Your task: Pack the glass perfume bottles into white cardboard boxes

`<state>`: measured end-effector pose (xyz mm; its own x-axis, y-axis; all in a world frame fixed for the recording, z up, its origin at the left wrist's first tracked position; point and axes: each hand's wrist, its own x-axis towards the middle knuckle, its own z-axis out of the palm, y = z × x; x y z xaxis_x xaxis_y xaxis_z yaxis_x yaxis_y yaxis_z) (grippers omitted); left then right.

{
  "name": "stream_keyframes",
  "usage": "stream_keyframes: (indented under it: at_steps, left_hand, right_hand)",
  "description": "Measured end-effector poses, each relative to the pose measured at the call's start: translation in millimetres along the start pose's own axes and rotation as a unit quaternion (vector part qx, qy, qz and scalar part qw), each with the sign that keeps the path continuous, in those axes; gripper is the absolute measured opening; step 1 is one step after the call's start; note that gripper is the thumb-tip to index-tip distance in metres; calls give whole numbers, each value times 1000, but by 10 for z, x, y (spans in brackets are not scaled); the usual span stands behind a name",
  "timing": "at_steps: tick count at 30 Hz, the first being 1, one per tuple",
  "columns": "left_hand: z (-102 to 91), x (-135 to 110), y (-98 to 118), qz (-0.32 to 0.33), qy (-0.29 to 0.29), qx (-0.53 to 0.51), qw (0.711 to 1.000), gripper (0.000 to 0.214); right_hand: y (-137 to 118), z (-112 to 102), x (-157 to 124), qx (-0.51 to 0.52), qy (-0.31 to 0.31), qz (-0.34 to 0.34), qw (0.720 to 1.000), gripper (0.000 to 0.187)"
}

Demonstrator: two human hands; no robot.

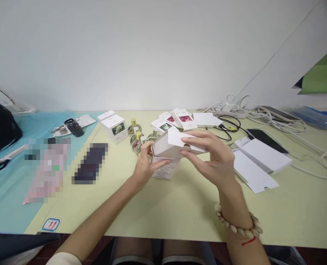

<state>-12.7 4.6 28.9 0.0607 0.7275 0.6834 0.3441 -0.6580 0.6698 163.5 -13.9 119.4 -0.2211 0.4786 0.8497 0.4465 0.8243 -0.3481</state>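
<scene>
Both my hands hold one small white cardboard box (169, 149) above the pale yellow-green table (163, 217). My left hand (144, 165) grips its lower left side, thumb under the printed panel. My right hand (211, 154) curls over its right end, fingers on the open flap. Just behind the box stand several small glass perfume bottles with gold caps (137, 137). More white boxes with flower pictures (116, 128) lie beyond them.
Flat unfolded white box blanks (259, 162) lie at the right. A black phone (267, 140), cables and a power strip (227, 108) sit at the back right. A blue mat (6, 198) at left carries a black jar (74, 127), a comb and blurred items.
</scene>
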Motion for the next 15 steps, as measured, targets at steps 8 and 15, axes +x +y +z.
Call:
stream_keyframes:
  at_steps: [8,15]
  left_hand:
    - [-31,37,-17,51,-22,28,998,45]
    - [5,-17,-60,-10,10,28,999,57]
  right_hand:
    - [-33,-77,122,-96,-50,-37,993,43]
    - [-102,-36,309,-73,-143,-10,987,38]
